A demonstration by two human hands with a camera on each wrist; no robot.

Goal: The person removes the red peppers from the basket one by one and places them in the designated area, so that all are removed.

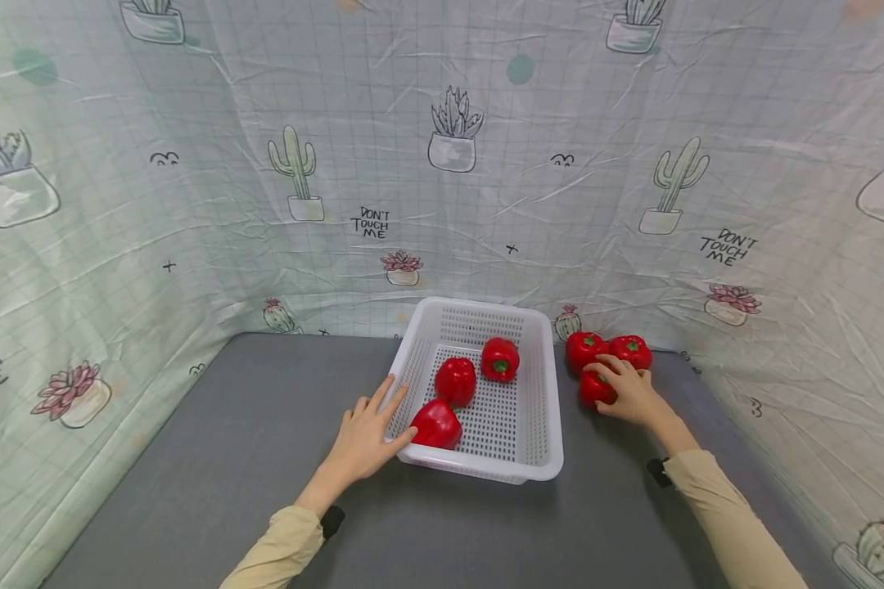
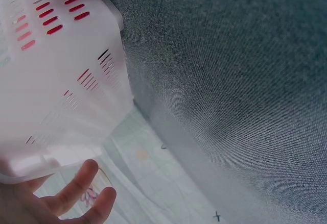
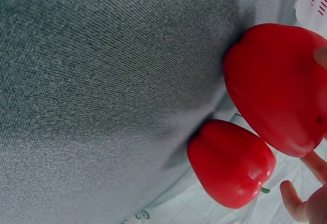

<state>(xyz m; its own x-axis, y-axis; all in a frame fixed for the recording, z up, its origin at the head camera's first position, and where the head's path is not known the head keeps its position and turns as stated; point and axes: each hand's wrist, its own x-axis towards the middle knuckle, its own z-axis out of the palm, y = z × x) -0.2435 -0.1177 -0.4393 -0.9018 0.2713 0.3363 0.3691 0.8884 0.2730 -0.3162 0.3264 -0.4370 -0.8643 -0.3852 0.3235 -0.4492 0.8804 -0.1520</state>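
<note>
A white perforated plastic basket (image 1: 548, 393) holds three red bell peppers, one at its near left corner (image 1: 436, 424), one in the middle (image 1: 455, 382) and one toward the back (image 1: 499, 360). My left hand (image 1: 361, 438) rests on the basket's left rim, fingers spread and fairly straight. To the right of the basket, my right hand (image 1: 633, 397) grips a red bell pepper (image 1: 595, 389) between thumb and fingers. In the right wrist view that bell pepper (image 3: 276, 86) sits close over the cloth, partly covered by the fingertips.
Two more red bell peppers stand behind the right hand, one on the left (image 1: 584, 350) and one on the right (image 1: 631, 351). Grey cloth (image 1: 265, 433) covers the table. A cactus-printed curtain (image 1: 383, 147) hangs around its back and sides.
</note>
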